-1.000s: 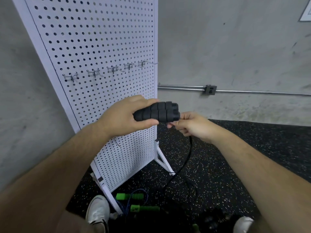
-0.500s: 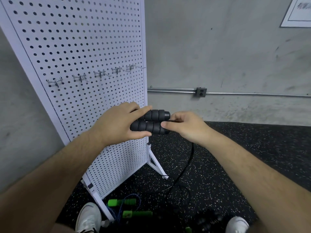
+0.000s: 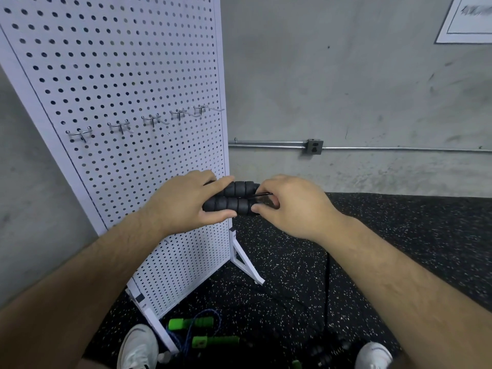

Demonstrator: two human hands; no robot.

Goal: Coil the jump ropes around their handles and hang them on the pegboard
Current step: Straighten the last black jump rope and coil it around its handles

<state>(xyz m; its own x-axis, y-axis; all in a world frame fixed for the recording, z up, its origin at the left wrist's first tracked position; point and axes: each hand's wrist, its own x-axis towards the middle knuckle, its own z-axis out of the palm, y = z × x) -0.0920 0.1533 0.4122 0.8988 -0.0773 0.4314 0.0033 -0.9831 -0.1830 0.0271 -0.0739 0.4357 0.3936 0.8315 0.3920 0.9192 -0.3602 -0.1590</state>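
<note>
My left hand grips two black ribbed foam handles held side by side at chest height, in front of the white pegboard. At the handles' right end my right hand pinches the thin black rope. The rest of that rope hangs down under my right wrist to the floor. A row of metal hooks crosses the pegboard, all bare.
A jump rope with green handles and blue cord lies on the speckled black floor by the pegboard's foot. More black handles lie between my white shoes. A conduit with an outlet box runs along the concrete wall.
The handles and both hands have dropped lower in view as the head tilted up. My right hand moved from below the handles' end to pinching the rope right at it.
</note>
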